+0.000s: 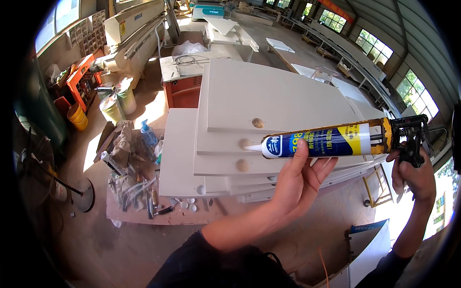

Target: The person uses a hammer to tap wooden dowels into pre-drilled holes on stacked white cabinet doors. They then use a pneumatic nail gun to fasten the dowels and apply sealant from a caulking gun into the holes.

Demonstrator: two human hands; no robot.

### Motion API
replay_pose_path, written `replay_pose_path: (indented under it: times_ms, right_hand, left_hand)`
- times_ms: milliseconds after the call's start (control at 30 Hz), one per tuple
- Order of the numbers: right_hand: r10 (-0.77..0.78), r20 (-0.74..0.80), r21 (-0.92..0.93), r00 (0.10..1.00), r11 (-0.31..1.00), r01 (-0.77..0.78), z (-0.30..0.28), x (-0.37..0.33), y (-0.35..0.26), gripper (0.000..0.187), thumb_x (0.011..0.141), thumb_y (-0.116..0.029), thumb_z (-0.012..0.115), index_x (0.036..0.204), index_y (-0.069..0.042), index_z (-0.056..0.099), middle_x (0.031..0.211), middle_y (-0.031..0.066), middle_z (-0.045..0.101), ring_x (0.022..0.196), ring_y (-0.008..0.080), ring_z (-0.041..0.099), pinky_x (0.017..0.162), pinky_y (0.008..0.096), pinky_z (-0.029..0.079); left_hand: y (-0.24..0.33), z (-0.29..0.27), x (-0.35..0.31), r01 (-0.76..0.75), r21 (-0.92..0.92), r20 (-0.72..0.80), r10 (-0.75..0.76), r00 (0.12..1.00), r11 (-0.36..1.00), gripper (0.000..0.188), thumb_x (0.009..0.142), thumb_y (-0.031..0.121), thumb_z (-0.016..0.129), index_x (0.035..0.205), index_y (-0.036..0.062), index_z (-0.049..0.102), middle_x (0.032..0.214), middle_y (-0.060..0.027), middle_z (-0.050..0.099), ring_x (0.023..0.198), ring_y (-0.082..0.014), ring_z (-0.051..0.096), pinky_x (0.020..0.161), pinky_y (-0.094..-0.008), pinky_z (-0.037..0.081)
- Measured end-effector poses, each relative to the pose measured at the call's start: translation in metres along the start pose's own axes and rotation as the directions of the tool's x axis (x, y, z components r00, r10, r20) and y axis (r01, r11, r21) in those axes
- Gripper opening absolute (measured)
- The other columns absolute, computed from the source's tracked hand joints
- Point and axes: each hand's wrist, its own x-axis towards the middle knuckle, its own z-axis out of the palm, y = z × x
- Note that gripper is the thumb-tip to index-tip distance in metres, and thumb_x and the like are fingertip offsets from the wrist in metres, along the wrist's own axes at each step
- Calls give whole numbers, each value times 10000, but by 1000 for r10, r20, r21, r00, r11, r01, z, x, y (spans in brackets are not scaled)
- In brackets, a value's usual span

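The caulking gun with its blue and yellow sealant tube is held level in the air above a stack of white panels, its white nozzle just over a round hole in one panel. The left hand cradles the tube from below, fingers curled loosely round it. The right hand has its grip closed on the black trigger handle. Beside the stack, a low board carries scattered tools, a blue bottle and small white caps.

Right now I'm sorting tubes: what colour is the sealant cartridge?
Blue with yellow and white bands, white nozzle; sealant cartridge shows in the head view.
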Motion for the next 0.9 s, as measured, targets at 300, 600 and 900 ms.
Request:
replay_pose_path:
  times_ms: [300, 600, 900]
  right_hand:
    - [-54, -115, 265, 992, 961, 83, 23, 11, -28, 839, 1122, -624, 205, 1231, 107, 601, 865, 324, 708, 407, 290, 609, 375, 356, 542]
    - [-247, -159, -109, 956, 967, 232, -40, -50, 33, 714, 929, -469, 831, 1338, 12, 496, 668, 210, 666, 434, 256, 627, 428, 365, 540]
    - [82, -142, 20, 986, 997, -80, 13, -35, 2, 781, 785, -413, 971, 1223, 7, 480, 839, 202, 702, 489, 203, 616, 413, 347, 511]
  left_hand:
    - [6, 5, -1, -44, 47, -3, 44, 999, 998, 552, 1149, 416, 478, 1537, 38, 375, 1560, -152, 504, 1463, -293, 524, 1281, -437, 416]
    - [-8, 10, -45, 103, -1, 90, -102, 991, 995, 559, 1136, 398, 511, 1532, 24, 384, 1536, -130, 536, 1444, -270, 541, 1267, -457, 433]
    - [0, -6, -35, 116, 57, -49, -114, 992, 992, 573, 1124, 440, 531, 1531, 57, 401, 1510, -110, 531, 1421, -259, 555, 1246, -431, 447]
